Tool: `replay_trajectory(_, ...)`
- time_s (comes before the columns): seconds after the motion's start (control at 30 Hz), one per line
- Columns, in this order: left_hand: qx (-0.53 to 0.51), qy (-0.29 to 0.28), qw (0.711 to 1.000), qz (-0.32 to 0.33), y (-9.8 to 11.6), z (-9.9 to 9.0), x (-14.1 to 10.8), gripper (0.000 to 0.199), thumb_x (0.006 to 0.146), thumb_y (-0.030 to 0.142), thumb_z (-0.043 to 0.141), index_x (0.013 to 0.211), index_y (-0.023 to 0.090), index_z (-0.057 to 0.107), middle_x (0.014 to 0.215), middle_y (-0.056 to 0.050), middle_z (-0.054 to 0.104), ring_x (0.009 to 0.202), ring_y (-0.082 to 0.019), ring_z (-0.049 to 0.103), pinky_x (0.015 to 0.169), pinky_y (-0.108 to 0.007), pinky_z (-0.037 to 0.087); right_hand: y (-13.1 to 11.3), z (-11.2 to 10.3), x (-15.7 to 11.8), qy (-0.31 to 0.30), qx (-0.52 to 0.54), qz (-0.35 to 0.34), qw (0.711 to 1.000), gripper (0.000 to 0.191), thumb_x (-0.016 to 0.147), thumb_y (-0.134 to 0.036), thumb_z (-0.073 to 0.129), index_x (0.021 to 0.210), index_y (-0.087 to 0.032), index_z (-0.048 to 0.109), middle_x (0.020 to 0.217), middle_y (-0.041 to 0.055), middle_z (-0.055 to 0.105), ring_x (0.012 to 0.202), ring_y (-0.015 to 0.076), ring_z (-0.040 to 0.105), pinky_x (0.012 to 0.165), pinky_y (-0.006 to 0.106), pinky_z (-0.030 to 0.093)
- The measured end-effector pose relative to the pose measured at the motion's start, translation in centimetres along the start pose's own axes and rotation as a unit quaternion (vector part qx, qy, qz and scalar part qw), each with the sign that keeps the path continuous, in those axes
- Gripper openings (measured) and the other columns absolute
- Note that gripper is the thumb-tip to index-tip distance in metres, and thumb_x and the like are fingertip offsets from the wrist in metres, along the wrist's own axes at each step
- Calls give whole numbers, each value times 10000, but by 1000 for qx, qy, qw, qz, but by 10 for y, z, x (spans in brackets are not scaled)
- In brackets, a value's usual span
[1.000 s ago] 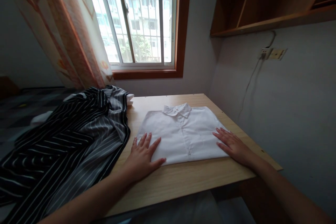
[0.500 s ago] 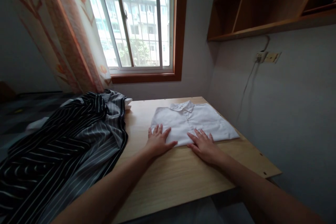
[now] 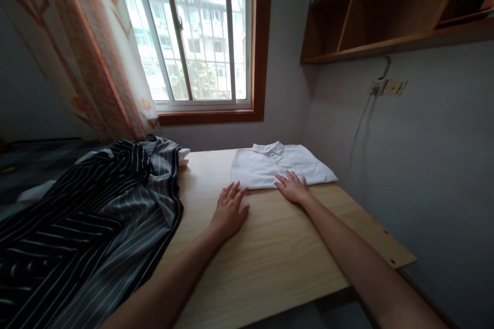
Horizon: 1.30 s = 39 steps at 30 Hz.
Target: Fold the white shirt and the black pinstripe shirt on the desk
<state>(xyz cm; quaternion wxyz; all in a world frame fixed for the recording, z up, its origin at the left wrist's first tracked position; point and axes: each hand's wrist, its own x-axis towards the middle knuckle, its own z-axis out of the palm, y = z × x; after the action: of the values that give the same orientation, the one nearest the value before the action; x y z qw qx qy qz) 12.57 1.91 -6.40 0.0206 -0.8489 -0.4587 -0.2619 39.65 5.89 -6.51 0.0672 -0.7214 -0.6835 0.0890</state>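
Observation:
A folded white shirt (image 3: 258,168) lies flat on the wooden table (image 3: 247,252), its collar at the far side. My right hand (image 3: 293,187) rests on the shirt's near edge with its fingers spread. Just off the near left corner of the shirt is my left hand (image 3: 230,211), fingers apart and holding nothing; its fingertips are close to the shirt's edge. To the left, a black and grey striped garment (image 3: 96,226) lies in a loose heap over the table's left side.
Some white cloth (image 3: 184,157) pokes out behind the striped garment. A window (image 3: 200,36) with a flowered curtain (image 3: 88,51) stands beyond the table. Wooden shelves (image 3: 386,15) hang on the right wall above a socket (image 3: 393,87) with a dangling cord.
The white shirt has moved away, toward the table's far edge, with my right hand on it. My left hand has come off the shirt and is nearer to me. The view has shifted slightly.

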Motion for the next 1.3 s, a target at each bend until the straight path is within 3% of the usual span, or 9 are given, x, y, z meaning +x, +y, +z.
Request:
replay_trajectory(0.2,-5,-29,999,-31,1,3,-6,448,906,279,499,1329,136,537,1485,-164,447,1406,-289,361,1170,-499,306,8,0,26,-5,-13,3,1000,600,986,-620,219,1530,-381,306,1650,82,148,1503,324,109,1132,638,76)
replay_trajectory(0.4,-3,-21,1000,-23,2,5,-6,404,897,260,503,1282,158,575,1455,-153,481,1387,-293,389,1158,-512,327,16,-5,42,-1,-12,13,1000,592,983,-616,244,1523,-387,319,1645,81,169,1506,301,116,1142,614,84)
replay_trajectory(0.73,6,-35,999,-27,3,4,-5,369,909,268,481,1238,160,609,1452,-156,490,1383,-299,398,1152,-513,337,24,-9,47,32,5,-10,999,554,982,-565,334,1485,-348,418,1619,105,250,1493,323,166,1132,639,114)
replay_trajectory(0.8,5,-36,999,-29,4,5,-5,376,908,268,485,1247,158,604,1459,-158,485,1388,-298,393,1155,-509,334,17,-9,42,70,-3,-26,997,515,988,-504,369,1464,-328,455,1616,110,253,1493,327,159,1127,654,113)
replay_trajectory(0.9,7,-37,999,-34,4,6,-5,383,909,270,492,1259,160,600,1466,-152,481,1390,-293,390,1157,-503,332,-6,-10,32,118,-19,-117,986,472,994,-424,398,1441,-302,488,1605,81,293,1502,282,134,1163,610,35)
replay_trajectory(1.0,15,-38,999,-32,5,6,-5,384,914,279,494,1261,157,606,1459,-151,488,1387,-295,394,1164,-489,325,-39,-9,23,88,0,-206,975,489,1005,-453,375,1461,-302,463,1598,63,316,1500,270,151,1182,568,37)
replay_trajectory(1.1,14,-29,999,-29,4,6,-5,380,927,292,476,1255,159,612,1449,-150,496,1383,-292,398,1162,-485,328,-65,-6,18,15,22,-223,974,537,1005,-529,325,1485,-313,430,1608,78,290,1492,329,171,1156,629,92)
replay_trajectory(1.17,12,-25,999,-27,4,6,-6,379,931,300,466,1252,163,611,1446,-147,499,1381,-288,398,1159,-492,332,-73,-3,17,-14,20,-223,974,562,1000,-554,317,1492,-303,421,1611,90,280,1490,352,171,1146,654,94)
replay_trajectory(1.3,9,-31,999,-31,4,7,-6,378,926,304,464,1246,169,612,1440,-143,507,1377,-294,403,1153,-508,338,-74,1,16,-3,15,-223,975,569,996,-541,345,1493,-275,423,1607,93,287,1491,328,189,1169,612,120)
